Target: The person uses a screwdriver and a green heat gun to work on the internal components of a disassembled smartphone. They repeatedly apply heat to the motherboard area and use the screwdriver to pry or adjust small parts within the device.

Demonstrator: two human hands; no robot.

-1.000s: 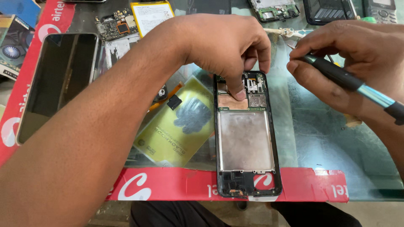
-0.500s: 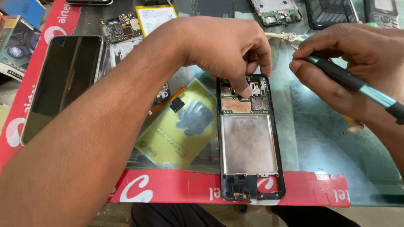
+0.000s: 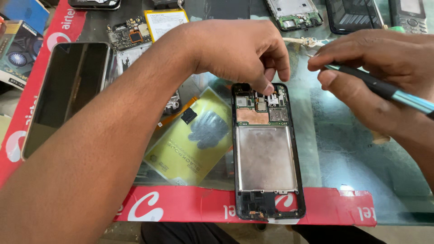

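Change since earlier frame: little movement is recorded; the left hand [image 3: 239, 52] has been kept over the top of the opened phone [image 3: 266, 151], and the right hand [image 3: 379, 77] has been kept just to the right with its tool.
Bench: a glass-topped bench [image 3: 352, 153] edged with red printed strips is seen; all items listed are carried on it.
Left arm: the forearm is laid diagonally across the view from the lower left.
Large phone: a dark-screened phone [image 3: 65, 92] is laid flat at the left, well apart from the work.
Opened phone: the black frame is laid lengthwise at the centre, back cover off, its lower end over the red strip; a bare metal plate [image 3: 266, 158] fills the middle.
Yellow sheet: a yellow packet [image 3: 192, 140] is placed just beside the opened phone, on its left.
Left hand: the fingers are curled downward, with one fingertip [image 3: 269, 88] pressed on the circuit board [image 3: 262, 106] at the upper end of the frame; whether anything is pinched cannot be told.
Right hand: it is clenched around a dark screwdriver [image 3: 384, 90] with a light blue end, the tip held above the bench, apart from the phone.
Far edge: further opened handsets [image 3: 294, 13] and a loose board [image 3: 129, 34] are noted.
Battery: a white-labelled battery [image 3: 165, 22] is set beside the loose board.
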